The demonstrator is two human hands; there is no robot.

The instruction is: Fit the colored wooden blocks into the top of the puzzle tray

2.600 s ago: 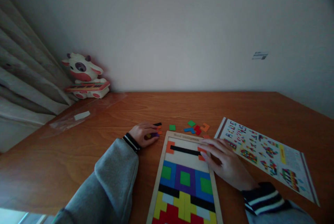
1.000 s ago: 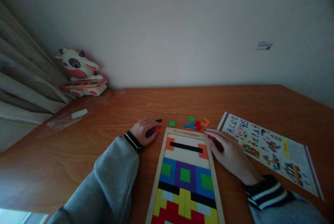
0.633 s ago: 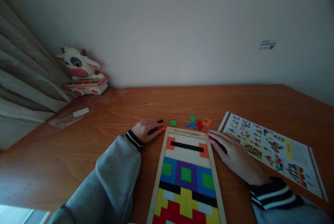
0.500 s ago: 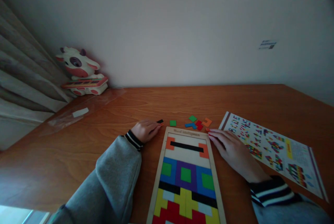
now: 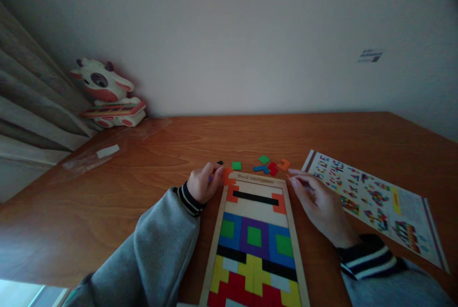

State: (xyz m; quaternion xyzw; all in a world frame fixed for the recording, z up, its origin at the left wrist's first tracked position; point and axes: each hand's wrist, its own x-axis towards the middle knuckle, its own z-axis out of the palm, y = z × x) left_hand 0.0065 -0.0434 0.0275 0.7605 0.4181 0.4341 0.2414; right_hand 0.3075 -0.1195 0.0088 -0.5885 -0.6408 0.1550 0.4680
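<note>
My left hand point(image 5: 203, 184) is closed in a pinch on an orange puzzle piece point(image 5: 228, 177), held over the upper left corner of the wooden puzzle board point(image 5: 255, 178). A bit of purple shows under its fingers, and a black piece point(image 5: 219, 162) lies just beyond them. My right hand point(image 5: 320, 202) is by the board's upper right corner, thumb and fingertips together on a small sliver of orange, mostly hidden. In the board's upper part a black bar point(image 5: 255, 198) spans between two orange pieces, with bare white base around it. Blue, purple, green, black, yellow and red pieces fill the rows below.
Beyond the board lie loose green point(image 5: 236, 166), blue point(image 5: 261, 169), red point(image 5: 272, 168) and orange point(image 5: 284, 164) pieces. A printed pattern sheet point(image 5: 379, 207) lies to the right. A cow toy with a keyboard point(image 5: 110, 95) and clear plastic wrapping point(image 5: 86, 164) are at the left.
My left hand has lifted an orange piece and brought it right, to the board's corner. My right hand has drawn slightly back from the board, its fingers more curled.
</note>
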